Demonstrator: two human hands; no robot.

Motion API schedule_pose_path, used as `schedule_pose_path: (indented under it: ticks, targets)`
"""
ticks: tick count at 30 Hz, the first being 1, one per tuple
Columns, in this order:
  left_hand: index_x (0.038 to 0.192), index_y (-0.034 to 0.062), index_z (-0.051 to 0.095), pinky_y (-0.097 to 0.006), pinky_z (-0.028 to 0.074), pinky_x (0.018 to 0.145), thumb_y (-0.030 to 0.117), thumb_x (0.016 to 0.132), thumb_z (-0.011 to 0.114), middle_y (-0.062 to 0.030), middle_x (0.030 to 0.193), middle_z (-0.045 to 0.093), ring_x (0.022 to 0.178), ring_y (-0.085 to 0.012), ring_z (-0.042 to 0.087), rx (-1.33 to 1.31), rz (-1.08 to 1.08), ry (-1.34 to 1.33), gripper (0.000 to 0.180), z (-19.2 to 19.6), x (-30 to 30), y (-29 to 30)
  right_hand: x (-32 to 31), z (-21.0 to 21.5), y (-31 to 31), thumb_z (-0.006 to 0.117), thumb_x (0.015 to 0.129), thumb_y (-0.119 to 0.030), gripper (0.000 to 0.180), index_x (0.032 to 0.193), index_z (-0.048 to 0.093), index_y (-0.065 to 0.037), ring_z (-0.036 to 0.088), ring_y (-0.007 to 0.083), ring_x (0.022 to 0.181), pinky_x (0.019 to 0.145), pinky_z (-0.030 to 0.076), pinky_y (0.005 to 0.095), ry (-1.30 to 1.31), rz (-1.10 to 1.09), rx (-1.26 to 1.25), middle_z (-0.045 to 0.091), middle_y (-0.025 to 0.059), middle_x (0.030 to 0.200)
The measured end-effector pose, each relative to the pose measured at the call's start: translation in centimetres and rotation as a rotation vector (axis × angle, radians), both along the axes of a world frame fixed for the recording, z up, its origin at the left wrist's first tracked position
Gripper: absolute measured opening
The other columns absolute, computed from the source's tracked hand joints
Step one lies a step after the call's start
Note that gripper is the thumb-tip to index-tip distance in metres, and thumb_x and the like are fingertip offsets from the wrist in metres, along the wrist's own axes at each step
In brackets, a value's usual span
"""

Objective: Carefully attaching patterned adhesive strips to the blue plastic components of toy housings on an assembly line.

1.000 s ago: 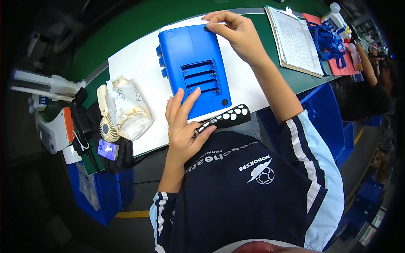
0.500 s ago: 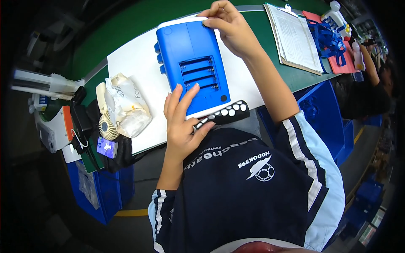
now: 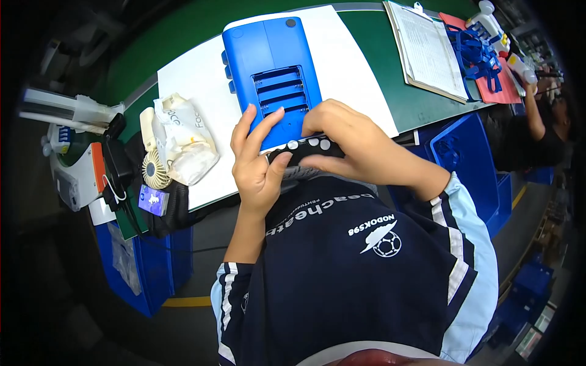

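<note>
A blue plastic device [image 3: 268,49] with a white rim lies back up on a white sheet [image 3: 357,67], tilted slightly. Its open battery compartment [image 3: 281,88] shows several slots, with no batteries visible in them. At its near end my left hand [image 3: 253,174] is closed on it, fingertips on the blue back and thumb low at the edge. My right hand [image 3: 354,143] grips the same end from the right, its fingertips partly hidden. Between the hands, along that end, runs a black strip with white spots [image 3: 305,146]; whether it is attached cannot be seen.
Left of the device lie a crumpled plastic bag [image 3: 186,137], a cream handheld fan [image 3: 157,169] and a small purple box [image 3: 153,200]. A clipboard with papers [image 3: 427,55] and blue straps [image 3: 475,58] lie right. Blue bins [image 3: 467,165] stand beside the table; another person [image 3: 531,137] sits beyond.
My right hand has come down from the device's far corner to its near end. The device has shifted slightly up and left, while my left hand keeps its hold.
</note>
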State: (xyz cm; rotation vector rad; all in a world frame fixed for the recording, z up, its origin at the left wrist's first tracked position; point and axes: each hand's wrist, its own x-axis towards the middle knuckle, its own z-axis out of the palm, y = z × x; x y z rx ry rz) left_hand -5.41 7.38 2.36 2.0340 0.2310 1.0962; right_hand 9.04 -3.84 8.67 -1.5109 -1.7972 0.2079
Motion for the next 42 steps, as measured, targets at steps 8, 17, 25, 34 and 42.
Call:
schedule_pose_path:
  ticks: [8, 17, 25, 34, 42]
  targets:
    - [0.069, -0.0047, 0.063, -0.041, 0.028, 0.1, 0.035, 0.083, 0.058, -0.0111, 0.113, 0.061, 0.125, -0.0308, 0.036, 0.031, -0.012, -0.004, 0.043, 0.1, -0.2, 0.3, -0.2, -1.2, 0.4, 0.069, 0.071, -0.006, 0.026, 0.091, 0.053, -0.002, 0.058, 0.0266, 0.072, 0.062, 0.048, 0.0324, 0.106, -0.028, 0.037, 0.056, 0.0101, 0.08]
    - [0.064, -0.0026, 0.062, -0.041, 0.027, 0.098, 0.017, 0.072, 0.069, -0.0118, 0.116, 0.06, 0.124, -0.0308, 0.037, 0.119, -0.012, 0.062, 0.023, 0.7, -0.2, 0.5, 1.0, -0.7, 0.4, 0.072, 0.071, -0.005, 0.02, 0.085, 0.058, -0.001, 0.059, 0.0178, 0.064, 0.057, 0.047, 0.0247, 0.173, 0.024, -0.007, 0.059, 0.0077, 0.076]
    - [0.06, -0.0034, 0.057, -0.041, 0.027, 0.098, 0.016, 0.078, 0.065, -0.0114, 0.114, 0.061, 0.123, -0.0302, 0.039, 0.087, 0.006, 0.02, 0.028, 0.3, 0.3, 0.3, 0.1, -1.1, 0.5, 0.066, 0.073, -0.003, 0.016, 0.083, 0.055, 0.0, 0.057, 0.0266, 0.071, 0.061, 0.048, 0.0324, 0.014, -0.017, 0.121, 0.055, 0.0099, 0.081]
    - [0.065, -0.0032, 0.059, -0.043, 0.024, 0.101, 0.017, 0.084, 0.059, -0.0093, 0.113, 0.061, 0.123, -0.0291, 0.039, 0.073, 0.045, 0.026, 0.027, 0.5, 0.3, -0.2, -0.1, -1.6, 0.4, 0.068, 0.069, 0.004, 0.027, 0.09, 0.052, 0.001, 0.057, 0.0252, 0.074, 0.063, 0.047, 0.0315, -0.086, -0.002, 0.145, 0.054, 0.0114, 0.084]
    - [0.07, -0.0034, 0.061, -0.044, 0.022, 0.102, 0.014, 0.085, 0.056, -0.0077, 0.113, 0.062, 0.123, -0.028, 0.04, 0.057, 0.054, 0.015, 0.024, 0.4, 0.6, -0.3, 0.2, -1.8, 0.3, 0.07, 0.066, 0.004, 0.028, 0.089, 0.054, 0.0, 0.057, 0.0237, 0.072, 0.06, 0.047, 0.0309, -0.063, 0.003, 0.191, 0.055, 0.0107, 0.083]
